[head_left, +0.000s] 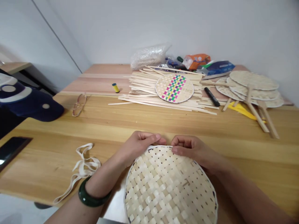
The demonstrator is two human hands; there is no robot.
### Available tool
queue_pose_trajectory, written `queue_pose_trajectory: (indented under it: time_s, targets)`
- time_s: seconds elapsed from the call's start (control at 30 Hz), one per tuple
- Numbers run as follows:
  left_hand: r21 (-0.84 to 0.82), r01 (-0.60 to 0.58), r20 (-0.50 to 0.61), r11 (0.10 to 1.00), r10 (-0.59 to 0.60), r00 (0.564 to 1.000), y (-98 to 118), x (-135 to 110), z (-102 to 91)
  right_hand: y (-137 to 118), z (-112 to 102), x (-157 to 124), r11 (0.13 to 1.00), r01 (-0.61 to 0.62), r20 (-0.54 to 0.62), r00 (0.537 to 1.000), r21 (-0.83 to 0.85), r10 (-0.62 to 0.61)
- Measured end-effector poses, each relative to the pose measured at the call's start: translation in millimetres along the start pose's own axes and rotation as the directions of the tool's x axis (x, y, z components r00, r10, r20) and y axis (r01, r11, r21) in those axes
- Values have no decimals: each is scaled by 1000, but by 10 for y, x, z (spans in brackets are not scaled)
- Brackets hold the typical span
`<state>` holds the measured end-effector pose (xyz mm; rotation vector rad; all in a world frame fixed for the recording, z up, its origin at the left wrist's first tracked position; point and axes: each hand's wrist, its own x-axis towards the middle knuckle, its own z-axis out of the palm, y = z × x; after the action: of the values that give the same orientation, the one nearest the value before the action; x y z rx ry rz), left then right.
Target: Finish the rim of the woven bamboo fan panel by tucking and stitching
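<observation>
A round woven bamboo fan face [170,186] lies at the near table edge, partly over it. My left hand [137,146] pinches its far rim from the left, fingers closed on the edge. My right hand [193,149] pinches the same rim from the right, thumb on top of the weave. The two hands almost meet at the top of the rim. A dark green bangle [91,196] sits on my left wrist.
A loose white ribbon [81,169] lies left of my left arm. Farther back are a pile of bamboo strips [151,93] with a coloured woven disc [174,88], a black marker [211,96], finished fans [254,87], yellow thread spool [115,87], glasses [79,104], a phone [11,149].
</observation>
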<state>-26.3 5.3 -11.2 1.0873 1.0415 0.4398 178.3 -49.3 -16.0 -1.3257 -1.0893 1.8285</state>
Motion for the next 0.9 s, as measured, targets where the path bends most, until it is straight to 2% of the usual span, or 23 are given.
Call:
queue_pose_trajectory:
  time_s: [0.17,0.3,0.4,0.5,0.63,0.8,0.9]
  targets:
    - [78,-19,21,997,17,1000,101,-248,31,-43,84,-81,997,65,24,998,-52,-63]
    - [88,-48,-40,995,52,998,93,-557,55,-98,204,-182,995,85,66,994,-48,-81]
    - [44,-113,-136,993,118,984,-5,-811,59,-144,360,-284,996,70,123,990,-54,-63]
    - [82,-147,-194,986,161,968,-121,-1065,76,-163,535,-417,989,95,172,982,-115,-74]
    - [125,-174,-194,977,196,961,-272,-1339,132,-92,740,-624,965,140,148,983,-222,-108]
    - [-25,-179,-174,983,172,970,-454,-1539,212,73,946,-859,950,137,121,987,-281,-107]
    - [30,-161,-153,986,164,975,-534,-1638,255,137,1042,-974,941,146,119,986,-305,-115]
